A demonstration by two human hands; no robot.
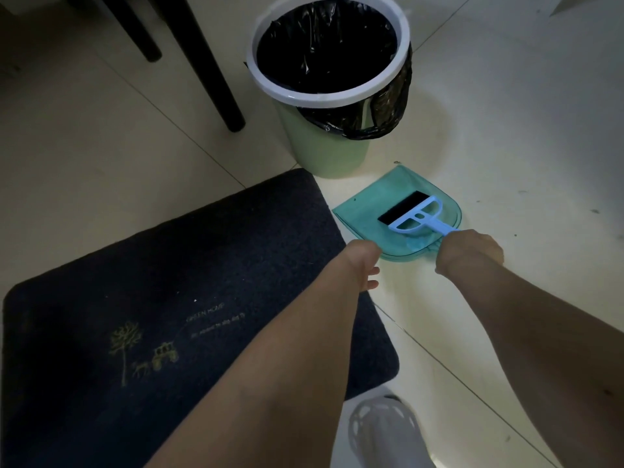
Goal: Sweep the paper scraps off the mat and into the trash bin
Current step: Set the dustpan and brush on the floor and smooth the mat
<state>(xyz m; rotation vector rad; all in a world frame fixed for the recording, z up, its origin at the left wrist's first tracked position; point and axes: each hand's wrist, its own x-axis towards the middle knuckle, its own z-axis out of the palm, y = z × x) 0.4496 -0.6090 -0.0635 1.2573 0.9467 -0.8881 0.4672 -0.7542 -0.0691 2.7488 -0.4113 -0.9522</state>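
A dark blue mat [162, 275] with a small yellow tree and carriage print lies on the tiled floor. Beyond its far corner stands a green trash bin [324, 143] with a white rim and a black liner. A teal dustpan [371, 211] lies flat on the floor beside the mat. A light blue hand brush [418, 216] with black bristles rests in the pan. My right hand [469, 253] grips the brush handle at the pan's rear edge. My left hand [363, 265] hovers beside the pan's near left edge, its fingers curled downward, holding nothing that I can see. No paper scraps show on the mat.
Two black furniture legs [216, 72] stand on the tiles left of the bin. My white shoe [388, 430] is at the bottom, just off the mat's near right corner. A few small specks [594, 211] lie on the floor to the right.
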